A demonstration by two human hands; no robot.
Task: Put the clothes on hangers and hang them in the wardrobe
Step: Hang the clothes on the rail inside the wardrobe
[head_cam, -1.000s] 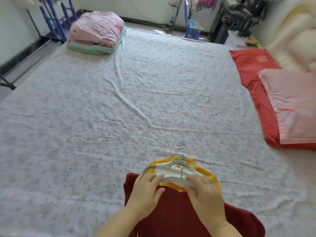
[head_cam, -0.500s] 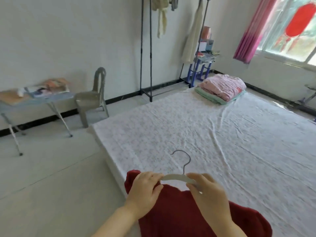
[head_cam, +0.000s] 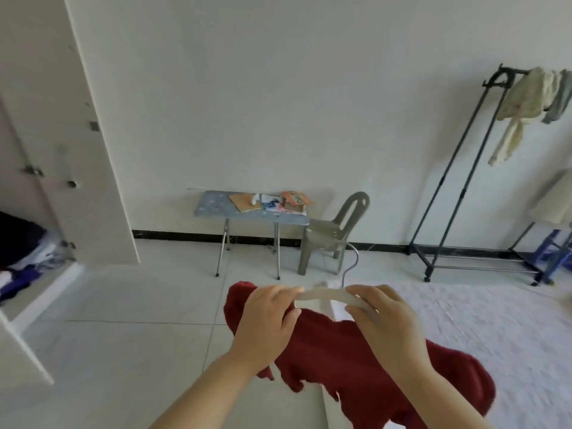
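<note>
My left hand (head_cam: pixel 266 323) pinches one end of the pale hanger (head_cam: pixel 325 294) and my right hand (head_cam: pixel 387 329) curls its fingers round the other end, so the red sweater (head_cam: pixel 356 360) hangs spread below them, beside the bed (head_cam: pixel 495 320), with the open wardrobe (head_cam: pixel 77 134) farther left.

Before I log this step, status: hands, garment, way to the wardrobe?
Left hand, right hand both grip white hanger. Red sweater hangs beneath. Wardrobe open at left; table, chair ahead, off that line.

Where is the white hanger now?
In the head view, the white hanger sits low in the centre, gripped by the left hand and the right hand, above the red garment; its hook rises in front of the grey chair.
</note>
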